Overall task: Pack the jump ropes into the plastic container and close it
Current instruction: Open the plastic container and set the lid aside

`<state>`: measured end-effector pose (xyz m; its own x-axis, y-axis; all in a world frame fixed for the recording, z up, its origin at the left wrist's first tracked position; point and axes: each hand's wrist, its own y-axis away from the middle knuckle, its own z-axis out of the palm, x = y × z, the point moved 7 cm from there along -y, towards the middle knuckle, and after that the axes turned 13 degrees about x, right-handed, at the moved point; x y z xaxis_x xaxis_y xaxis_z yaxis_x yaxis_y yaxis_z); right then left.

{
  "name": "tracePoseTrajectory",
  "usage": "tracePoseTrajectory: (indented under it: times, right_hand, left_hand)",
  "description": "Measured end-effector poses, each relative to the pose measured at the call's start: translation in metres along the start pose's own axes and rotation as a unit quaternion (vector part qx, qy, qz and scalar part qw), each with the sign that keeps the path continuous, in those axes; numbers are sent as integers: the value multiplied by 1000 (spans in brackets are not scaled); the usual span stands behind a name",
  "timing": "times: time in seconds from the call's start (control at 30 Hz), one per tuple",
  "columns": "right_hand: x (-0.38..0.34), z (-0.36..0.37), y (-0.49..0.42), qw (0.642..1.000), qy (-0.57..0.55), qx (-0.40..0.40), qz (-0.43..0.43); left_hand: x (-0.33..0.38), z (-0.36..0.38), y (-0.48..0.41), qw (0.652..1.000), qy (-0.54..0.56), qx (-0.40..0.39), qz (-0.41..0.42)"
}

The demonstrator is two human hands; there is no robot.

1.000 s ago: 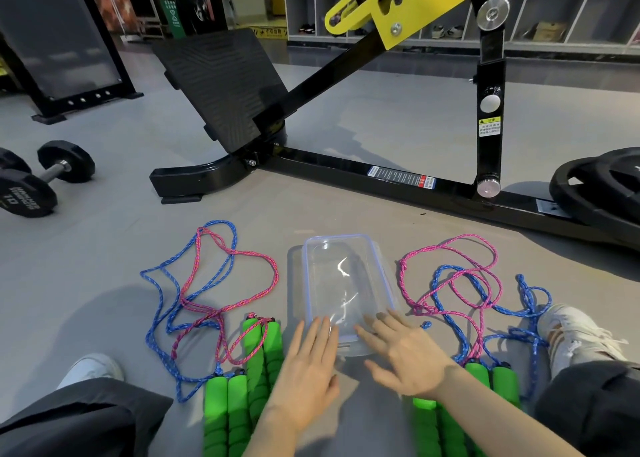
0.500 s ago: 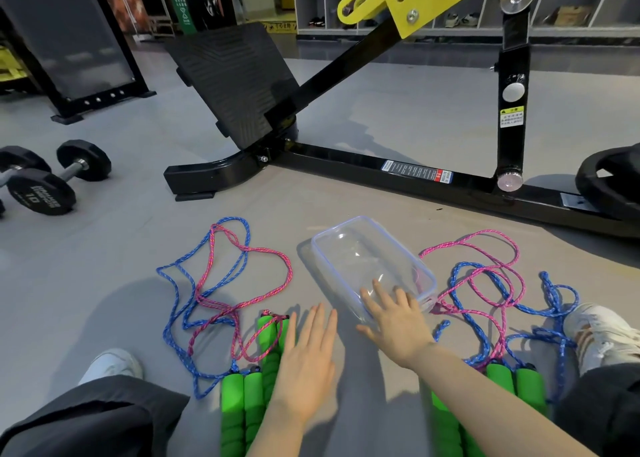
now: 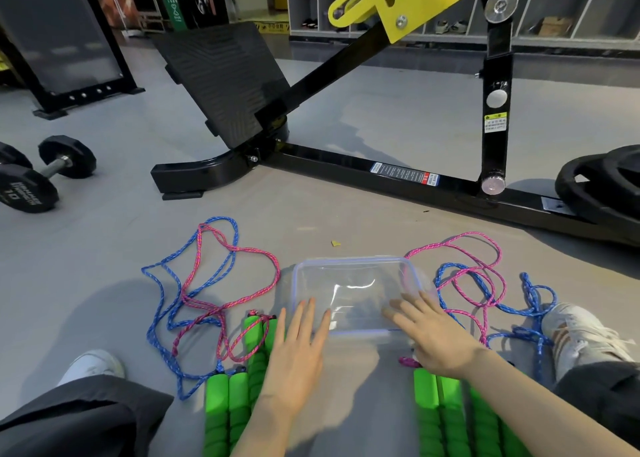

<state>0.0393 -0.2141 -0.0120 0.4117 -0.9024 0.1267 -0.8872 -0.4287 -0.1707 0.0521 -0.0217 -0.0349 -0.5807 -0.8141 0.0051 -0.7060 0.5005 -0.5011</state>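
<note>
A clear plastic container (image 3: pixel 349 283) with its lid on lies flat on the grey floor, long side across my view. My left hand (image 3: pixel 298 349) rests flat at its near left corner, fingers spread. Fingers spread too, my right hand (image 3: pixel 436 335) touches its near right corner. Neither hand grips anything. Left of the container lie blue and pink jump ropes (image 3: pixel 197 294) with green foam handles (image 3: pixel 235 397). On the right lie more blue and pink jump ropes (image 3: pixel 481 290), and their green handles (image 3: pixel 450 418) sit partly under my right forearm.
A black and yellow gym machine frame (image 3: pixel 381 172) runs across the floor beyond the container. Black dumbbells (image 3: pixel 38 176) sit at far left, weight plates (image 3: pixel 606 186) at far right. My legs and white shoes (image 3: pixel 581 332) flank the ropes. A small yellow scrap (image 3: pixel 335 243) lies behind the container.
The container has been turned from lengthwise, through a diagonal, to lie crosswise in front of me. Both hands stayed on its near edge while it turned.
</note>
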Motion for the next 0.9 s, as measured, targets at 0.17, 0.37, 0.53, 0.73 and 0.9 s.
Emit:
tracePoseTrajectory:
  times: [0.17, 0.37, 0.53, 0.73, 0.9]
  right_hand:
    - [-20, 5, -6, 996, 64, 66, -22]
    - [-30, 1, -10, 981, 138, 124, -58]
    - [-36, -1, -12, 972, 163, 138, -103]
    - [-41, -3, -16, 960, 208, 123, -138]
    - [-44, 2, -15, 960, 216, 106, -145]
  left_hand:
    - [19, 16, 4, 999, -7, -1, 43]
    - [25, 11, -3, 998, -7, 12, 58]
    - [28, 14, -12, 996, -21, -6, 90]
    - [30, 17, -15, 990, -54, -62, 118]
    - [27, 20, -16, 981, -85, -124, 125]
